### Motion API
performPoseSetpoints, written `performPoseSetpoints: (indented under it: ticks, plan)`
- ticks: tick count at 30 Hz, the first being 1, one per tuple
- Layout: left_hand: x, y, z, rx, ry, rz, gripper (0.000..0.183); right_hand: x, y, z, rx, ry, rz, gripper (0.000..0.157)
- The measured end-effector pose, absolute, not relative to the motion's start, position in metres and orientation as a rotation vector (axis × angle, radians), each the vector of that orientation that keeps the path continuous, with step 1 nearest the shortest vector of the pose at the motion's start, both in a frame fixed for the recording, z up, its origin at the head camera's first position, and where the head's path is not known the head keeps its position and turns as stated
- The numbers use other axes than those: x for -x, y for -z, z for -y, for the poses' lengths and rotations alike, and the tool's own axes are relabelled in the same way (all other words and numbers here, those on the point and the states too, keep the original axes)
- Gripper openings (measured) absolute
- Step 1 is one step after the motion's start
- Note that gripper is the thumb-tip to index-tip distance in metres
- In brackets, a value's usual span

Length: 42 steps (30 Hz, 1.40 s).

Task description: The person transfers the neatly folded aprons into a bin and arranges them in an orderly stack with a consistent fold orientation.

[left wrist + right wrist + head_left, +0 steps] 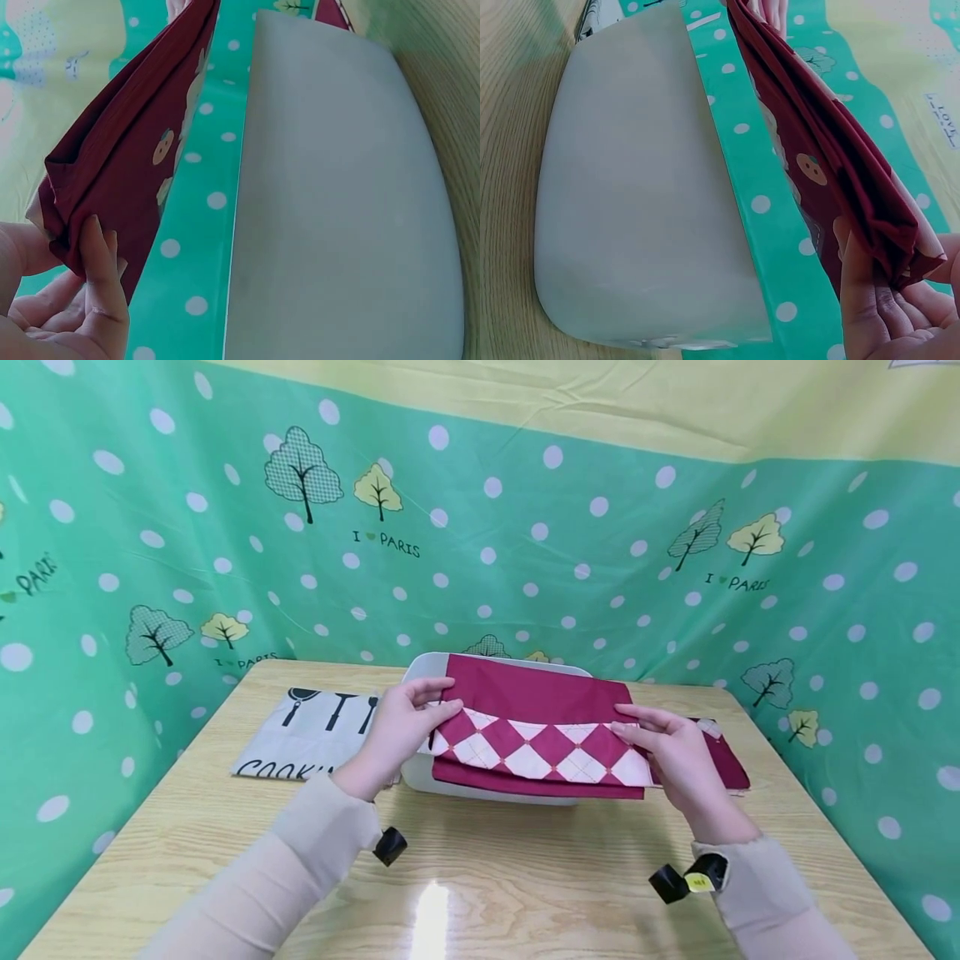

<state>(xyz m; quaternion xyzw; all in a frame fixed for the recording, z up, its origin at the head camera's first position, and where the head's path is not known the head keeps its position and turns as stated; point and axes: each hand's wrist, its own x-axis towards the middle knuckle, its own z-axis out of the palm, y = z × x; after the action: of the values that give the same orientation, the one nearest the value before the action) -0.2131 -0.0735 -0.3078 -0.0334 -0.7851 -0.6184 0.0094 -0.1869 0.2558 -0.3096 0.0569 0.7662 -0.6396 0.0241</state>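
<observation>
Folded maroon cloth (538,728) spans between left grip (401,724) and right grip (675,756), each pinching one end.

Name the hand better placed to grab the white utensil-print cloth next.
Probably the left hand: it is nearer that white cloth; the right hand is at the opposite end of the folded maroon diamond-patterned fabric. Both hands hold this fabric, so the left would release first.

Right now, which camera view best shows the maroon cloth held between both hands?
The head view: the maroon cloth faces it broadly, its white diamonds clear. The left wrist view shows it steeply from one end, with folds and a button-like print; the right wrist view, likewise from the other end.
</observation>
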Motion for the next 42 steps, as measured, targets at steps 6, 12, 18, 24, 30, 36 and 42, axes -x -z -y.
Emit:
performPoseSetpoints:
  ticks: [6,12,18,24,30,36,42]
  plan:
    - [0.219,0.306,0.077,0.121,1.828,2.482,0.04,0.192,0.308,-0.251,-0.201,2.028,-2.324,0.06]
    - [0.223,0.305,0.08,0.085,1.814,2.509,0.04,0.196,0.306,-0.247,-0.225,2.065,-2.291,0.061]
    - [0.228,0.303,0.082,0.059,1.806,2.509,0.042,0.202,0.304,-0.243,-0.218,2.089,-2.28,0.058]
    - [0.234,0.305,0.086,0.021,1.775,2.524,0.042,0.209,0.303,-0.24,-0.202,2.093,-2.278,0.057]
    - [0.238,0.305,0.088,-0.024,1.757,2.531,0.043,0.215,0.304,-0.238,-0.163,2.078,-2.3,0.055]
    - [0.24,0.306,0.09,-0.053,1.808,2.506,0.044,0.217,0.303,-0.235,-0.154,1.983,-2.33,0.049]
    - [0.243,0.308,0.092,-0.04,1.914,2.429,0.041,0.221,0.303,-0.232,-0.139,1.967,-2.333,0.048]
